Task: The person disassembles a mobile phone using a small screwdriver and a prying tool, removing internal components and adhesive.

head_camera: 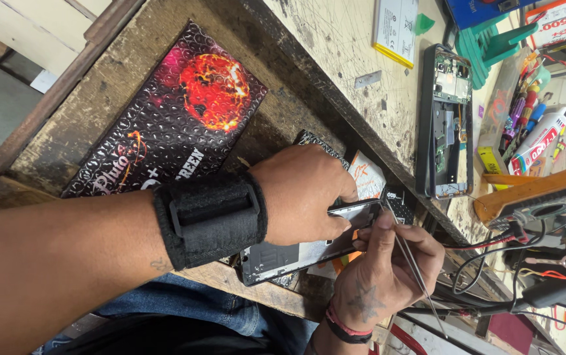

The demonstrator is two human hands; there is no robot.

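My left hand [302, 194], with a black strap around its wrist, grips the upper end of a flat grey phone panel [289, 255] that lies over the edge of the wooden ledge. My right hand [381, 273] comes up from below and holds thin metal tweezers [413, 261]. The tweezer tips meet the panel's top edge, right under my left fingers. Small printed packets [367, 176] lie beneath the panel, partly hidden by my left hand.
A dark bubble-wrap pouch with a red orb [178, 112] lies on the ledge at the left. An opened phone frame [444, 125] and a white battery [394, 26] sit on the scratched bench. A green stand [493, 39], a glue tube [539, 141], an orange tool [539, 190] and cables [532, 263] crowd the right.
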